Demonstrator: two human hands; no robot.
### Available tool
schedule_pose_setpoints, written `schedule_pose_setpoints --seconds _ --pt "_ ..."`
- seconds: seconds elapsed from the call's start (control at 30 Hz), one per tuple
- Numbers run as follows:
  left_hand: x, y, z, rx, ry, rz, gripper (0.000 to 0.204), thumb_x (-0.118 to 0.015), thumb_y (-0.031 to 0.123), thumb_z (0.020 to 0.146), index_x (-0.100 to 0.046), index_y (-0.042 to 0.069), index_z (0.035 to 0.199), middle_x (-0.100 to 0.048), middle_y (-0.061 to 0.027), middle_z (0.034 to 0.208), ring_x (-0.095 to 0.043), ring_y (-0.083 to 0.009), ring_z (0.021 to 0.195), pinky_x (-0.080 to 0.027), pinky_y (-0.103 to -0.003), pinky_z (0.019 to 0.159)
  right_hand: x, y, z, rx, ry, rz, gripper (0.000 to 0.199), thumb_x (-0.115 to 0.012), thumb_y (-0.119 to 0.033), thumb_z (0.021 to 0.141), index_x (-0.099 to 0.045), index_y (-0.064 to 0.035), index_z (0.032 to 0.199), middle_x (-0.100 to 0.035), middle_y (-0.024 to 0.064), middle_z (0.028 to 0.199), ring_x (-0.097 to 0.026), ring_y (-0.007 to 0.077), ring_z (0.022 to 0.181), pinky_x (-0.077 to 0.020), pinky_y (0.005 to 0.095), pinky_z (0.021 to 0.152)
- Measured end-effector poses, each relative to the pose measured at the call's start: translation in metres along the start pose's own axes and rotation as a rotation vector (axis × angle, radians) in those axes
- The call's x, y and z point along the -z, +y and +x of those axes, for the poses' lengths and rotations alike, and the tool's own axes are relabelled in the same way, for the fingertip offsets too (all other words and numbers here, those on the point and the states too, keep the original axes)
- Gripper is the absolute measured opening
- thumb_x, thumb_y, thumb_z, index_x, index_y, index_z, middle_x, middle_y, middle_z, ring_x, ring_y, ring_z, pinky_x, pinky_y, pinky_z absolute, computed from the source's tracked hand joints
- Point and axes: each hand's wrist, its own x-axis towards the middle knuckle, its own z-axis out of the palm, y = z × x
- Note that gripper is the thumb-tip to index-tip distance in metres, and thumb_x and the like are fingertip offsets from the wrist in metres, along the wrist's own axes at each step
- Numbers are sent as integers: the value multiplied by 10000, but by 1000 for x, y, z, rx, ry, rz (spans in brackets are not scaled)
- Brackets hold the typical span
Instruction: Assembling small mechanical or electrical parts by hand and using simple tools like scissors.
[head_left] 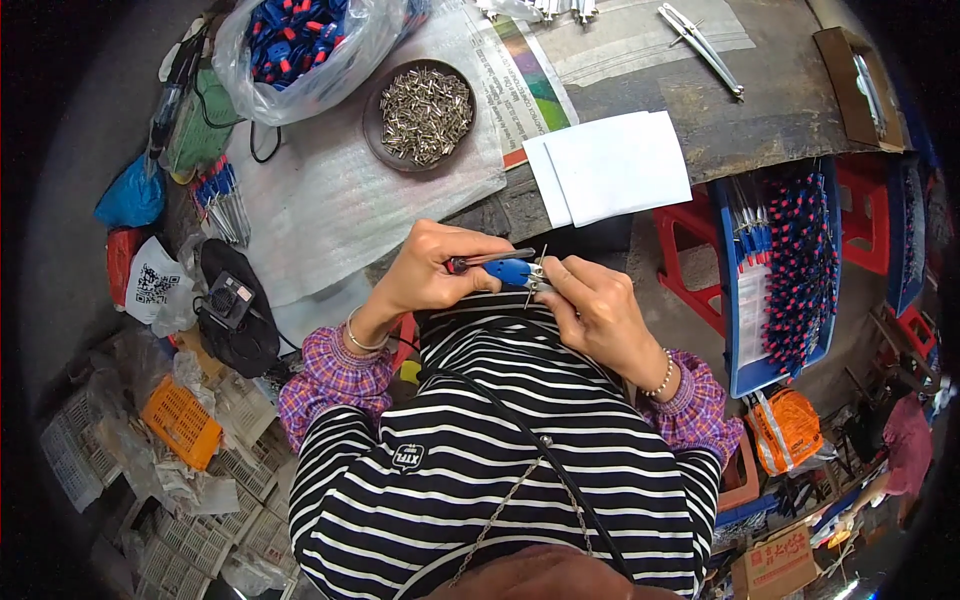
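My left hand [430, 266] is closed round a small blue plastic piece [512, 271], held in front of my striped top. A slim grey-and-dark strip with a red end [490, 258] lies along the same fingers; its kind is unclear. Bright metal fittings [537, 274] sit at the right end of the blue piece, with a thin metal rod standing across them. My right hand [597, 303] pinches these fittings between thumb and fingers. Beyond both hands, a round brown bowl [372, 140] holds many tiny silver metal pins [425, 115].
Blue-and-red parts fill a plastic bag [235, 75]. White sheets [625, 168] lie on the worktable, and metal dividers [700, 52] farther right. A blue tray [740, 345] of blue-and-red compasses rests over red stools [690, 260]. A small black device [230, 300] stands left.
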Motion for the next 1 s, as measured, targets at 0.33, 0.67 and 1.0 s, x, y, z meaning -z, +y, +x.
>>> schedule_pose_setpoints --seconds 0.33,0.67,1.0 --pt "-3 10 1 6 24 13 294 -741 76 662 -693 8 944 -663 -80 678 -586 -97 531 -431 -227 496 -3 -4 -1 -43 27 10 296 -645 -12 719 -546 29 994 -479 124 688 -539 293 597 -439 373 521" --pt "4 9 4 3 -24 29 304 -734 48 660 -685 -2 955 -666 -85 695 -588 -110 541 -434 -235 503 -1 -5 4 -41 23 10 300 -646 -16 717 -545 24 996 -481 125 692 -542 296 607 -441 373 524" --pt "52 8 10 206 409 338 388 -692 -20 660 -668 54 1040 -608 -18 776 -466 -74 574 -381 -232 547 -4 13 -1 -385 115 216 218 -698 -66 725 -590 14 897 -529 112 611 -480 157 478 -368 276 454"
